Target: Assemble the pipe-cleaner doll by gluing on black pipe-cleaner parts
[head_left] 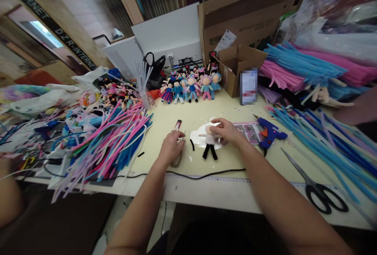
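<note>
My right hand (pixel 226 130) has its fingers closed round the upper part of a small doll (pixel 209 141). The doll has a pale head, a white top and black trousers, and a white patch (pixel 196 139) shows behind it. To its left, my left hand (pixel 172 145) is closed over the table. A thin pale tip shows at its fingers and a grey curved piece (pixel 177 161) below the palm, but I cannot make out what it holds. Just beyond that hand is a red and dark stick-like item (pixel 178 124). A short black fuzzy strip (pixel 192 144) lies between the hands.
To the right are a blue glue gun (pixel 269 132) and black-handled scissors (pixel 319 194). Pipe cleaners (pixel 118 141) heap at left, with more blue ones (pixel 312 137) at right. Finished dolls (pixel 191 86) stand behind. A black cable (pixel 200 176) crosses the front. Another person's arm (pixel 8 192) shows far left.
</note>
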Motion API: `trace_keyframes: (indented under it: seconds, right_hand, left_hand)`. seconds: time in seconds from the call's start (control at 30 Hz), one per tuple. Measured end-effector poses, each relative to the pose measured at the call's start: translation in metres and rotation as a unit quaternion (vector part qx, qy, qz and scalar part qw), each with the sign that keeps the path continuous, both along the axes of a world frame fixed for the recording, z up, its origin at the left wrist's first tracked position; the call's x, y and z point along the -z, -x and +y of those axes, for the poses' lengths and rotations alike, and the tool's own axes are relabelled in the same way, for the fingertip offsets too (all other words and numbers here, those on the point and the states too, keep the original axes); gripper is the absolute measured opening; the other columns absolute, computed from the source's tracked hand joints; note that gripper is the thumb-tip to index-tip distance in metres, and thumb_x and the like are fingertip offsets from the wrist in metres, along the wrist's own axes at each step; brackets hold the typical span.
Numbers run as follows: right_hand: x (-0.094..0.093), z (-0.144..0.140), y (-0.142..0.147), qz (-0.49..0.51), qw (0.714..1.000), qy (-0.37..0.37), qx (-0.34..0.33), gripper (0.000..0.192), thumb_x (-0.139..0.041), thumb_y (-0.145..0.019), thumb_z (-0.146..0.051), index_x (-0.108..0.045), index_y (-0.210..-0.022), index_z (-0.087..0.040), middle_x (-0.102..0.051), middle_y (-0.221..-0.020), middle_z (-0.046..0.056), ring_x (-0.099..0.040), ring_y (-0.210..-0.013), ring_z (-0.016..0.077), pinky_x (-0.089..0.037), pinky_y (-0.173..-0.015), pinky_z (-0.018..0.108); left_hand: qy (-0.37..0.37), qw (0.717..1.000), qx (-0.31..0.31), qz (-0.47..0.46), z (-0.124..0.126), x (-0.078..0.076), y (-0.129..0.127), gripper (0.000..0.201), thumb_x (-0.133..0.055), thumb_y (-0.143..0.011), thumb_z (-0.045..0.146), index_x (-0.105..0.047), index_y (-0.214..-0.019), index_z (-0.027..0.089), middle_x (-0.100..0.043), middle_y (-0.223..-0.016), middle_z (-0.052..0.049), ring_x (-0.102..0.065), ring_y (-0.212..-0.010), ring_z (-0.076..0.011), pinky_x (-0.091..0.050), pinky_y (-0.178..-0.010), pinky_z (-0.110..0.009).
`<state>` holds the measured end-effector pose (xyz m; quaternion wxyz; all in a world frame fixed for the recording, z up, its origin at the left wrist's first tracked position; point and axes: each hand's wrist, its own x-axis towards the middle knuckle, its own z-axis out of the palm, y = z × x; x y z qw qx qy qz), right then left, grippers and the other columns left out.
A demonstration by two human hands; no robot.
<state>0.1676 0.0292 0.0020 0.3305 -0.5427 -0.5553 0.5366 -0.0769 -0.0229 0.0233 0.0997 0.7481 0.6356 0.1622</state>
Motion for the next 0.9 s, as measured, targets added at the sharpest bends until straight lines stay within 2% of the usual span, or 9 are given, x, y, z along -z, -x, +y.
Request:
trace_keyframes:
  seconds: [0.2, 0.33, 0.47, 0.57, 0.67, 0.77, 0.9]
  right_hand:
    - [0.001, 0.001, 0.0, -0.006, 1.0, -0.013, 0.014, 0.037, -0.063, -0.074, -0.034, -0.054, -0.107, -0.02, -0.059, -0.071, -0.002, -0.051, -0.042, 0.0071, -0.036, -0.035, 0.018]
    - [0.001, 0.0, 0.001, -0.007, 1.0, -0.008, 0.012, 0.037, -0.063, -0.074, -0.036, -0.054, -0.107, -0.021, -0.057, -0.069, -0.004, -0.048, -0.038, 0.0068, -0.033, -0.032, 0.018]
    - [0.003, 0.001, 0.001, -0.006, 1.0, -0.012, 0.017, 0.037, -0.063, -0.073, -0.036, -0.054, -0.107, -0.022, -0.057, -0.068, -0.004, -0.05, -0.038, 0.008, -0.034, -0.032, 0.019]
    - [0.004, 0.002, 0.0, 0.015, 0.999, -0.029, 0.017, 0.038, -0.063, -0.072, -0.037, -0.055, -0.107, -0.022, -0.06, -0.07, -0.003, -0.052, -0.041, 0.0086, -0.036, -0.034, 0.019]
    - [0.004, 0.002, 0.0, 0.048, 0.997, -0.051, 0.025, 0.037, -0.063, -0.071, -0.035, -0.056, -0.105, -0.02, -0.062, -0.072, -0.001, -0.054, -0.048, 0.0099, -0.04, -0.04, 0.02]
    - [0.001, 0.001, 0.0, 0.079, 0.994, -0.073, 0.032, 0.037, -0.063, -0.07, -0.032, -0.056, -0.103, -0.019, -0.063, -0.073, -0.001, -0.059, -0.061, 0.0128, -0.045, -0.051, 0.022]
    - [-0.001, 0.001, 0.001, 0.104, 0.991, -0.084, 0.028, 0.04, -0.065, -0.069, -0.033, -0.056, -0.105, -0.019, -0.062, -0.073, -0.001, -0.059, -0.067, 0.0139, -0.046, -0.058, 0.025]
  left_hand:
    - [0.049, 0.993, 0.081, 0.064, 0.009, -0.001, -0.019, 0.027, -0.05, -0.078, 0.015, -0.064, -0.1, 0.024, -0.063, -0.099, -0.005, -0.056, -0.095, -0.0213, -0.04, -0.084, -0.034]
    - [0.065, 0.988, 0.093, 0.103, 0.012, 0.003, -0.025, 0.022, -0.055, -0.078, 0.023, -0.066, -0.097, 0.025, -0.063, -0.097, -0.006, -0.056, -0.093, -0.023, -0.041, -0.079, -0.034]
    - [0.051, 0.99, 0.076, 0.105, 0.014, 0.006, -0.027, 0.019, -0.055, -0.076, 0.02, -0.065, -0.092, 0.023, -0.061, -0.098, -0.006, -0.055, -0.096, -0.0239, -0.04, -0.08, -0.036]
    - [0.025, 0.998, 0.057, 0.013, 0.018, 0.005, -0.031, 0.026, -0.056, -0.077, 0.021, -0.061, -0.102, 0.021, -0.062, -0.101, -0.007, -0.055, -0.095, -0.0218, -0.041, -0.082, -0.034]
    - [0.066, 0.987, 0.05, -0.14, 0.024, 0.001, -0.04, 0.031, -0.055, -0.08, 0.035, -0.058, -0.107, 0.02, -0.064, -0.095, -0.004, -0.057, -0.08, -0.0169, -0.043, -0.073, -0.029]
    - [0.107, 0.969, 0.046, -0.22, 0.029, -0.002, -0.051, 0.03, -0.053, -0.08, 0.043, -0.063, -0.097, 0.019, -0.065, -0.085, -0.002, -0.057, -0.075, -0.0156, -0.042, -0.067, -0.027]
    - [0.143, 0.952, 0.044, -0.267, 0.036, 0.002, -0.06, 0.025, -0.059, -0.074, 0.04, -0.065, -0.081, 0.017, -0.062, -0.071, 0.0, -0.053, -0.066, -0.0138, -0.039, -0.059, -0.024]
